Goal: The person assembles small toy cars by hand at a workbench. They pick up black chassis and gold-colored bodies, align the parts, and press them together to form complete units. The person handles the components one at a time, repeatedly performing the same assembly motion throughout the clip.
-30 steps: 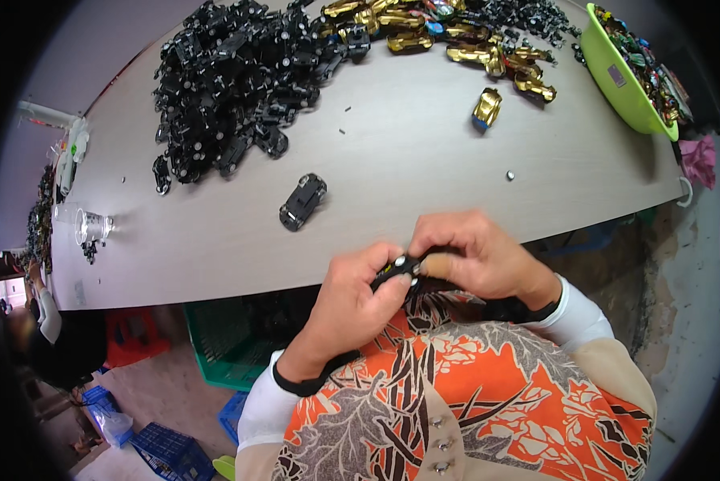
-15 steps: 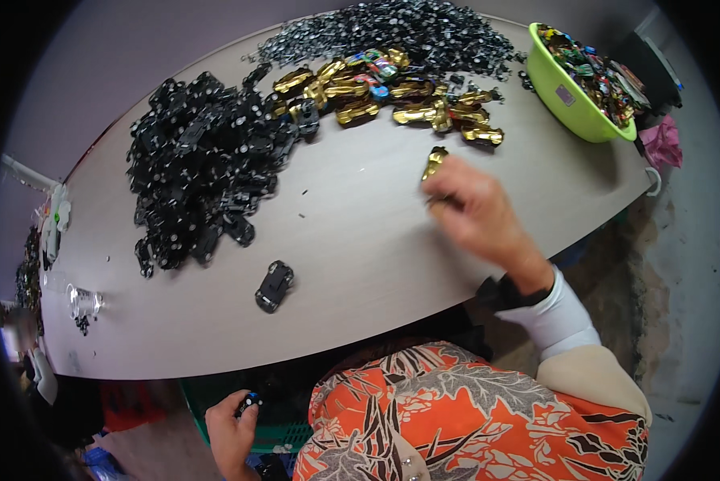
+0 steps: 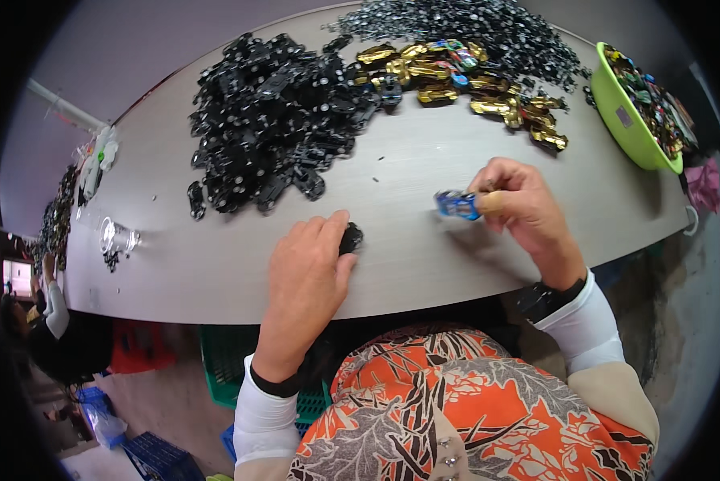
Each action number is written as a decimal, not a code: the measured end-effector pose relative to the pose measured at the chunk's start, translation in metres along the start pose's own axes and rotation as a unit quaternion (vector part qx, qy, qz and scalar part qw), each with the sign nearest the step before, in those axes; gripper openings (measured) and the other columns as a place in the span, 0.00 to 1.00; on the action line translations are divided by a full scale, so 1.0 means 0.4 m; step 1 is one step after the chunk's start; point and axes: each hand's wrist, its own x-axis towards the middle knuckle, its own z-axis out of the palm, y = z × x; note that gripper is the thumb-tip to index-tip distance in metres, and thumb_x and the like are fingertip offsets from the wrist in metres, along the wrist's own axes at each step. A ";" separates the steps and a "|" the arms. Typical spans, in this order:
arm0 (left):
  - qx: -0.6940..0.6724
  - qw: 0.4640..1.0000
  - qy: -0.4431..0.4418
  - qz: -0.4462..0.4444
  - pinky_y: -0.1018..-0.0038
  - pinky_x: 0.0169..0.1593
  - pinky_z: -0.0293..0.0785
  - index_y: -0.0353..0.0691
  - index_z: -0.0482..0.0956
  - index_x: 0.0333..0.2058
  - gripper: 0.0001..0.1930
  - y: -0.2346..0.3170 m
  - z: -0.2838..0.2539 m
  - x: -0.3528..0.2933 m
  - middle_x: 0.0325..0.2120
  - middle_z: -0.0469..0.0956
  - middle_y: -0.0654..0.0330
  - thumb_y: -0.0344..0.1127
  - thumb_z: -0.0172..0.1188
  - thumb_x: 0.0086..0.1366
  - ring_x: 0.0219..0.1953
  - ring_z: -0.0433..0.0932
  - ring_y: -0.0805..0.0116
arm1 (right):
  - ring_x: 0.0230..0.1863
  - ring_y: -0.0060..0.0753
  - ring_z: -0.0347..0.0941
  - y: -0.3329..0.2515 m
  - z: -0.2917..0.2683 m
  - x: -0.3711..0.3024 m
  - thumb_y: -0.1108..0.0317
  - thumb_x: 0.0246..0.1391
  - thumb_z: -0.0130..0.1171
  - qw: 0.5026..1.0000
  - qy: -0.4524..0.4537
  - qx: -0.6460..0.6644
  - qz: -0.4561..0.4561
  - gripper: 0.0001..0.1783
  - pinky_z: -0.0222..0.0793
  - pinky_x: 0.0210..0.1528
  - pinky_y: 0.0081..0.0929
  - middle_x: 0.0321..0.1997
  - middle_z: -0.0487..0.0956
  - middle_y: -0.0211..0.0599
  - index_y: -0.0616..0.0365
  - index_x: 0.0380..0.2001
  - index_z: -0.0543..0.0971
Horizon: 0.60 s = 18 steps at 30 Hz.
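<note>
The left arm (image 3: 265, 421) rises from the lower edge, leaning slightly right, its wrist (image 3: 281, 365) nearly straight. The left hand (image 3: 308, 260) lies back upward, fingers (image 3: 316, 230) together and reaching forward, thumb (image 3: 344, 272) held apart. The right arm (image 3: 588, 333) angles up and leftward; the right hand (image 3: 516, 200) pinches between thumb and bent forefinger, well apart from the left.

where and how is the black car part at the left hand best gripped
Probably by its opposite side edges, thumb on the near one and fingertips on the far one, with the left hand coming from the left and above. The black car part lies low on the table, and those fingers cover its left portion; whether they touch it is unclear.
</note>
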 end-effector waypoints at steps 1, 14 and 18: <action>-0.018 1.000 0.014 -0.005 0.70 0.40 0.71 0.34 0.75 0.41 0.19 -0.004 0.009 0.001 0.36 0.76 0.50 0.24 0.61 0.47 0.37 0.75 0.54 | 0.20 0.13 0.64 0.016 -0.004 0.002 0.78 0.45 0.59 0.999 -0.008 0.024 0.024 0.04 0.54 0.17 0.09 0.22 0.72 0.26 0.60 0.23 0.73; -0.673 0.683 -0.039 -0.283 0.79 0.19 0.74 0.32 0.73 0.44 0.15 -0.003 0.043 -0.042 0.32 0.77 0.56 0.30 0.57 0.58 0.23 0.79 0.67 | 0.26 0.45 0.71 0.057 0.004 0.002 0.80 0.37 0.57 0.757 -0.017 -0.570 -0.319 0.09 0.68 0.30 0.35 0.31 0.72 0.40 0.61 0.27 0.72; -0.683 0.663 -0.055 -0.302 0.81 0.18 0.70 0.33 0.74 0.43 0.13 0.003 0.055 -0.047 0.32 0.78 0.56 0.34 0.55 0.62 0.21 0.78 0.69 | 0.24 0.39 0.71 0.060 0.024 0.007 0.78 0.37 0.59 0.744 -0.032 -0.611 -0.269 0.11 0.68 0.27 0.33 0.32 0.72 0.38 0.62 0.29 0.71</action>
